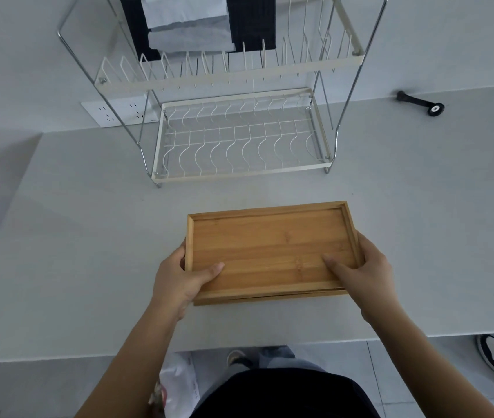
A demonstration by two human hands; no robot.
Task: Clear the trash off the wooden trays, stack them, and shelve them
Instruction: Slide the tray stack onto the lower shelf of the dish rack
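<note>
Bamboo trays (269, 251), stacked and bare, sit at centre, left hand (179, 276) clamping the 9 o'clock end, right hand (360, 267) the 3 o'clock end. At 12 o'clock the wire rack (239, 140) waits; tilting risks the upper tray sliding off.

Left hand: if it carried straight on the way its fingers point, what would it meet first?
The left hand points rightward across the top wooden tray, so it would likely meet the right hand gripping the opposite end; nothing else lies between them.
</note>
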